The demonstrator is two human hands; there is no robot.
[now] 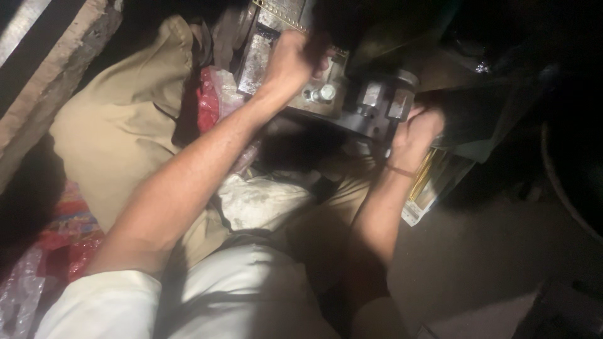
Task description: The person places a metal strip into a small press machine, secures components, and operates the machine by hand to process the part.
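1. Metal machine block (352, 103) — a dark steel assembly with hex nuts (372, 95) and a bright bolt head (326, 93) on top — sits at the upper middle of the view, just past the person's knees.
2. It looks heavy and rigid, probably greasy on its flat faces; the square edges and the nut heads seem the surest places to grip, not the smooth plates.
3. Left hand (295, 59) is closed in a fist at the block's 10 o'clock corner, gripping something dark that I cannot make out.
4. Right hand (416, 135) is curled shut against the block's 4 o'clock side, fingers hidden in shadow — what it holds I cannot tell.
5. Both hands touch the block, one on each flank.
6. White cloth (264, 201) lies at 6 o'clock below it, red plastic bag (208, 100) at 9 o'clock.
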